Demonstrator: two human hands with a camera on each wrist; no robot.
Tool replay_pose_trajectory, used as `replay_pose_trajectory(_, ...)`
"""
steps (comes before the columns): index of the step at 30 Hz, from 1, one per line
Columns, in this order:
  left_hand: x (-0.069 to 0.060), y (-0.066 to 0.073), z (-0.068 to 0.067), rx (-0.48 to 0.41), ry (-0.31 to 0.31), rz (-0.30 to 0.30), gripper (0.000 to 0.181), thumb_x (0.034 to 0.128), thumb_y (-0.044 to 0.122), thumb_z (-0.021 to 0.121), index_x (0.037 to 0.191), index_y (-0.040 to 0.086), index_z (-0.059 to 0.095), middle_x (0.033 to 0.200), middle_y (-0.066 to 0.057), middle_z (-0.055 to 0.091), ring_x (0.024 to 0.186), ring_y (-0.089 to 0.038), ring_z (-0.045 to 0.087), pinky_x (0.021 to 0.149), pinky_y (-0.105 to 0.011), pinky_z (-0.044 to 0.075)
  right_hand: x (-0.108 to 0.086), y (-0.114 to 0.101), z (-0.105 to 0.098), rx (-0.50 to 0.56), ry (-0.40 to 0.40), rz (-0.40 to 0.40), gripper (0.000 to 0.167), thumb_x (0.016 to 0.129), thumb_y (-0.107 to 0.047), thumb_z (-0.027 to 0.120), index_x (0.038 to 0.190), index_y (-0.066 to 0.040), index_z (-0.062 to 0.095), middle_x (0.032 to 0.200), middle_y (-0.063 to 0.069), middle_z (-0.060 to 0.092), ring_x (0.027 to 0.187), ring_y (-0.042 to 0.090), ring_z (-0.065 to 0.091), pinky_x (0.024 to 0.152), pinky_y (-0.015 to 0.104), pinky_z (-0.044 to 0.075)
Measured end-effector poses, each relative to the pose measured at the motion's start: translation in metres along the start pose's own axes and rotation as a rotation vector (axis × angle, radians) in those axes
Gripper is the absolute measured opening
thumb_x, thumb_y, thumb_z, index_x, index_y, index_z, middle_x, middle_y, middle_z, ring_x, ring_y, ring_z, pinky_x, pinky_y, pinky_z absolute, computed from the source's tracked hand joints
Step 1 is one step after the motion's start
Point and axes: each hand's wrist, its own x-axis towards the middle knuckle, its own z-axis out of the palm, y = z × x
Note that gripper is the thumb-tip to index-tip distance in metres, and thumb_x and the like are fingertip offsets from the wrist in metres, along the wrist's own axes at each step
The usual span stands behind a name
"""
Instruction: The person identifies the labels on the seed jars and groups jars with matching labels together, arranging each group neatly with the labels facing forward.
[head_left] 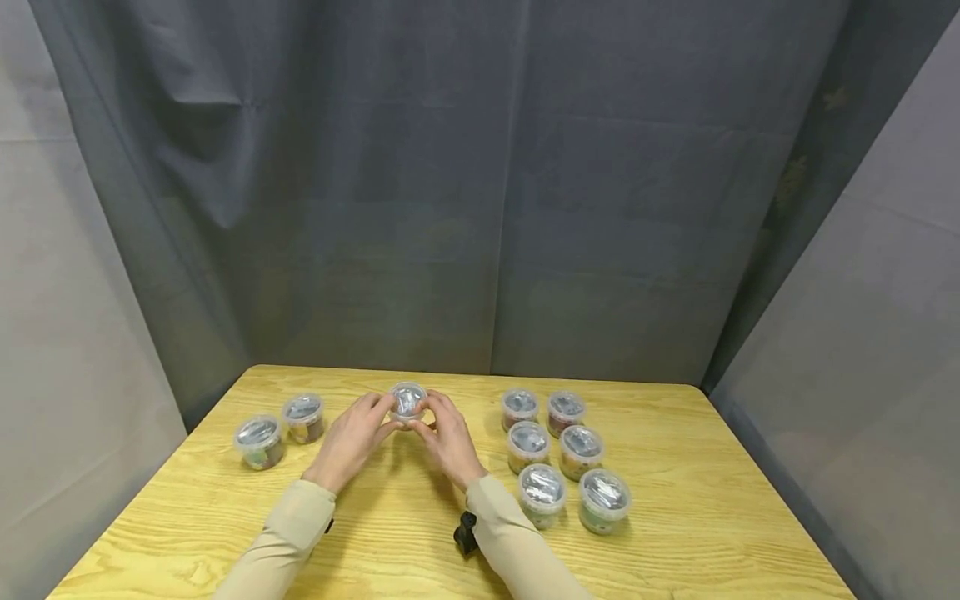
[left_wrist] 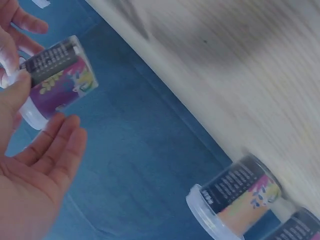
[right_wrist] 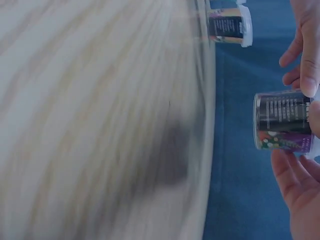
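Observation:
In the head view, a small clear tub [head_left: 408,400] with a shiny lid is held up between both hands over the back of the table. The left hand [head_left: 351,440] grips its left side and the right hand [head_left: 452,442] its right side, with fingers and thumbs at the rim. In the left wrist view the tub [left_wrist: 62,80] shows a black and purple label, tilted, with the left hand [left_wrist: 37,170] around its lidded end. From the right wrist, the same tub [right_wrist: 284,121] appears raised off the table, the right hand [right_wrist: 302,192] touching it from below.
Two lidded tubs [head_left: 303,418] [head_left: 259,442] stand on the left of the wooden table [head_left: 390,550]. Right of the hands are several more in two columns, the nearest tub [head_left: 604,502] by the right forearm. A dark curtain [head_left: 420,208] hangs behind the table.

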Motion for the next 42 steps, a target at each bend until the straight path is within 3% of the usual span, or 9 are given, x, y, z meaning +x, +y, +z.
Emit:
replay_pose_trajectory(4,0.004,0.007,0.001,-0.056,0.038,0.009,0.03,0.0845,0.022,0.077,0.108,0.016,0.059,0.098,-0.003,0.062,0.078,-0.016,0.06,0.061,-0.031,0.054,-0.003,0.0,-0.012,-0.036,0.033,-0.003,0.017,0.094,-0.024,0.065,0.105,-0.012,0.06,0.13,0.009,0.06,0.119,0.023,0.059,0.083,0.033,0.058)
replay_pose_trajectory(9,0.01,0.017,0.002,-0.236,0.098,-0.053,0.033,0.0881,0.021,0.074,0.118,0.014,0.061,0.108,-0.005,0.063,0.089,-0.021,0.067,0.07,-0.035,0.059,-0.004,-0.003,-0.025,-0.04,0.098,-0.001,0.02,0.095,-0.027,0.064,0.108,-0.013,0.059,0.11,0.004,0.065,0.104,0.02,0.064,0.081,0.037,0.059)
replay_pose_trajectory(17,0.019,0.032,0.002,-0.545,0.123,-0.152,0.046,0.09,0.016,0.071,0.134,0.012,0.058,0.119,-0.01,0.065,0.105,-0.027,0.066,0.086,-0.042,0.058,-0.008,-0.012,-0.044,0.097,0.153,0.124,0.021,0.097,-0.033,0.058,0.108,-0.015,0.054,0.114,0.009,0.069,0.107,0.026,0.067,0.083,0.037,0.059)
replay_pose_trajectory(25,0.023,0.041,0.003,-0.845,0.038,-0.249,0.053,0.091,0.02,0.071,0.141,0.018,0.053,0.137,-0.018,0.057,0.113,-0.036,0.065,0.095,-0.048,0.054,-0.01,-0.016,-0.054,0.423,0.184,0.225,0.021,0.097,-0.018,0.061,0.112,-0.006,0.053,0.11,0.02,0.066,0.099,0.031,0.068,0.078,0.047,0.06)
replay_pose_trajectory(30,0.023,0.044,0.005,-0.994,-0.042,-0.331,0.06,0.0922,0.024,0.07,0.147,0.028,0.045,0.14,-0.021,0.054,0.111,-0.035,0.065,0.089,-0.036,0.058,-0.013,-0.019,-0.058,0.585,0.182,0.272,0.023,0.099,-0.01,0.058,0.118,0.001,0.051,0.113,0.024,0.063,0.099,0.03,0.066,0.083,0.051,0.058)
replay_pose_trajectory(32,0.023,0.045,0.007,-1.026,-0.046,-0.352,0.061,0.0923,0.024,0.069,0.148,0.03,0.043,0.14,-0.02,0.054,0.11,-0.035,0.066,0.086,-0.03,0.058,-0.014,-0.021,-0.06,0.589,0.179,0.289,0.024,0.099,-0.011,0.057,0.12,0.0,0.05,0.116,0.024,0.063,0.101,0.028,0.066,0.085,0.049,0.058)
replay_pose_trajectory(35,0.023,0.049,0.01,-1.042,-0.026,-0.39,0.061,0.0915,0.023,0.07,0.147,0.03,0.044,0.138,-0.018,0.056,0.109,-0.034,0.066,0.087,-0.03,0.058,-0.014,-0.024,-0.063,0.569,0.178,0.313,0.026,0.099,-0.015,0.059,0.122,-0.003,0.052,0.118,0.022,0.064,0.102,0.024,0.065,0.086,0.045,0.058)
replay_pose_trajectory(38,0.022,0.058,0.014,-1.011,0.02,-0.406,0.061,0.0895,0.023,0.073,0.144,0.029,0.047,0.135,-0.018,0.059,0.107,-0.033,0.067,0.09,-0.039,0.058,-0.014,-0.026,-0.064,0.543,0.19,0.35,0.028,0.097,-0.021,0.064,0.119,-0.007,0.054,0.117,0.017,0.067,0.101,0.02,0.066,0.082,0.036,0.058)
replay_pose_trajectory(42,0.023,0.074,0.01,-0.992,0.073,-0.433,0.06,0.0879,0.014,0.074,0.143,0.018,0.051,0.134,-0.026,0.057,0.113,-0.04,0.063,0.097,-0.054,0.052,-0.015,-0.026,-0.063,0.532,0.225,0.387,0.033,0.09,-0.027,0.073,0.112,-0.009,0.056,0.109,0.014,0.07,0.101,0.021,0.066,0.076,0.027,0.054)
